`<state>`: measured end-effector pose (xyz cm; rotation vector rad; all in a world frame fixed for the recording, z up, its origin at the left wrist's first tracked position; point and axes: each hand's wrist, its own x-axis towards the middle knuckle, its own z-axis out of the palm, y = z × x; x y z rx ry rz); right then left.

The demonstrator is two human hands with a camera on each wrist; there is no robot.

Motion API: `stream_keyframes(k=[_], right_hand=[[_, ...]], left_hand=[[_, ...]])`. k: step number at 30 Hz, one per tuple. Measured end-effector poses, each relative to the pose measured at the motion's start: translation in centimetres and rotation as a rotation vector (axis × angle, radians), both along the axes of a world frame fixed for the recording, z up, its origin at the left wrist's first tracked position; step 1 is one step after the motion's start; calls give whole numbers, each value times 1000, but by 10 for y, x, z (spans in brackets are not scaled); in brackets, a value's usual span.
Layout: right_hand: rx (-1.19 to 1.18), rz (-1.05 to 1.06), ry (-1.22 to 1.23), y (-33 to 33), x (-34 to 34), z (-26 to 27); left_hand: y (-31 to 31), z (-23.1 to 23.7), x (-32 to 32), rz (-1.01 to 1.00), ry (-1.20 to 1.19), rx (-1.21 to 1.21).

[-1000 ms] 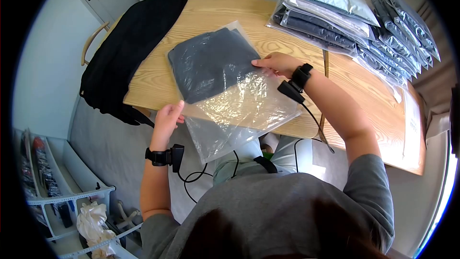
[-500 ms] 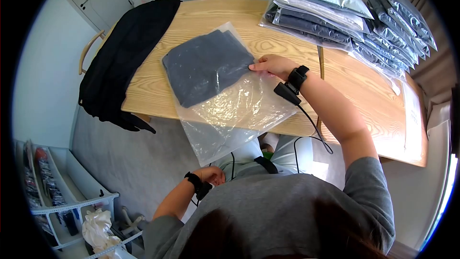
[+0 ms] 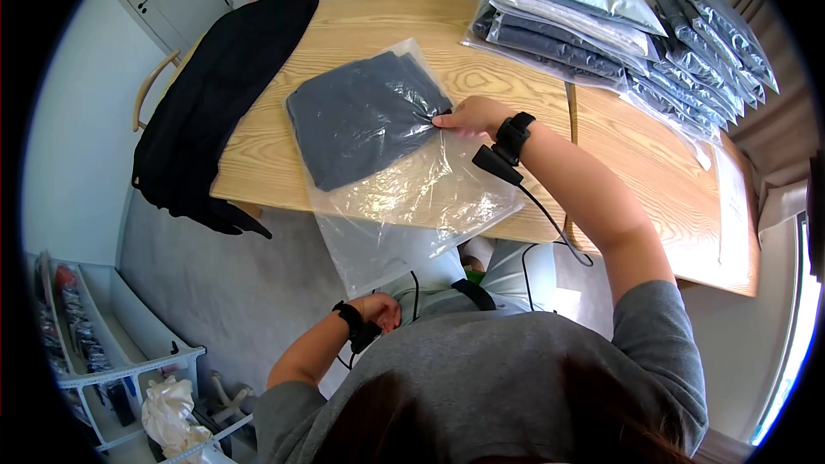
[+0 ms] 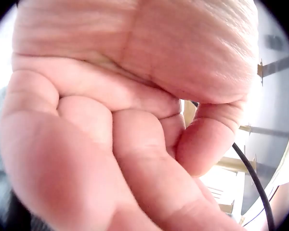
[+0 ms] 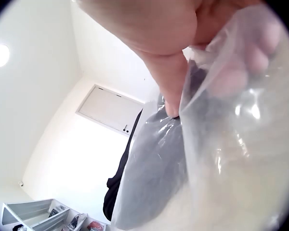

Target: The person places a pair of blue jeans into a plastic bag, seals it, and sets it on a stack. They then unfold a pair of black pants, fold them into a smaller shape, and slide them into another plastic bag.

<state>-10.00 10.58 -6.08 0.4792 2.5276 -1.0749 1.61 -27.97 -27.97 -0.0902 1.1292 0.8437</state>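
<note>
A clear plastic bag (image 3: 369, 245) lies on the wooden table with a folded dark grey garment (image 3: 352, 125) inside; its lower part hangs over the near edge. My right hand (image 3: 473, 117) pinches the bag at the garment's right edge, where creases gather. In the right wrist view, the thumb (image 5: 172, 103) presses the grey part, with other fingertips seen through the plastic (image 5: 241, 120). Away from the bag, my left hand (image 3: 378, 309) is down at the lap. The left wrist view shows its palm (image 4: 135, 43) and loosely bent fingers, holding nothing.
A black garment (image 3: 219, 112) drapes over the table's left side. Stacks of bagged clothes (image 3: 567, 34) stand at the back right, beside a second wooden table (image 3: 653, 180). A compartmented white rack (image 3: 129, 369) is at lower left. Cables run from both wrists.
My left hand has let go of the bag's left edge and dropped to the lap. The right hand has shifted slightly left along the bag, bunching the plastic and garment edge.
</note>
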Motion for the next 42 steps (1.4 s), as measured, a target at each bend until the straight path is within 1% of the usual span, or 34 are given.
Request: stream_keyframes(k=[3,5,6,8,11,13,15,16,17,19,20,21,23,24,26,27,28,29,30,31,32,33,35,36,37,38,39,40,41,42], right_hand=[[-52,34,38,11,3,-7],[-203,-19,9,11,13,-2],[-200,-24,10,13,22,0],[-555,-155,-60,15,51,13],[-546,-221,-12,29,97,20],[-536,-368,-7,37,137,31],[-557,-446,21,55,176,24],[-574,-485,43,59,195,22],[-592,-525,67,60,214,20],[-758,-650,123,56,247,15],[-807,-595,129,55,266,19],[-884,-684,149,48,278,21],[-803,-798,275,40,301,18],[-807,-811,266,42,307,13],[-1,-527,598,46,318,-2],[434,-350,653,49,322,0],[444,-287,656,50,322,3],[454,-222,662,50,322,4],[448,-236,658,48,321,1],[476,-199,640,45,318,-1],[505,-160,627,44,315,-3],[501,-166,635,46,312,-7],[578,-90,685,47,303,-13],[617,-53,680,46,299,-10],[618,-60,695,45,297,-7],[629,-34,650,44,296,-4],[644,-5,605,45,296,0],[481,-57,691,44,302,22],[262,-163,802,34,309,55],[325,-147,909,19,320,100]], left_hand=[[6,20,-2,-23,18,10],[7,17,-2,-42,12,12],[6,16,-3,-57,5,9],[6,16,-3,-48,-1,4],[2,3,-2,-25,-26,7],[-1,-5,-2,-18,-52,19],[-2,-11,-4,11,-79,8],[-5,-24,-6,-81,-8,90],[-6,-31,-7,-95,-19,96],[-7,-42,-8,-66,-68,52],[-6,-42,-10,-106,-68,46],[-5,-42,-13,-118,-74,45],[0,-17,-14,-223,42,115],[3,0,-17,-230,30,107],[11,49,-31,-404,557,223],[13,71,-37,-350,895,271],[16,93,-43,-287,1236,325],[20,118,-46,-117,1503,362],[27,146,-48,-2,1819,486],[31,171,-51,-137,2062,383],[34,176,-53,-75,2144,378],[43,183,-53,-83,2153,379],[68,198,-53,-221,2312,578],[77,198,-53,-227,2327,578],[85,195,-54,-321,2288,599],[92,194,-55,-411,2246,619],[97,195,-56,-409,2261,623],[102,197,-58,-418,2237,664],[106,198,-60,-416,2218,692],[109,198,-62,-383,2164,722]])
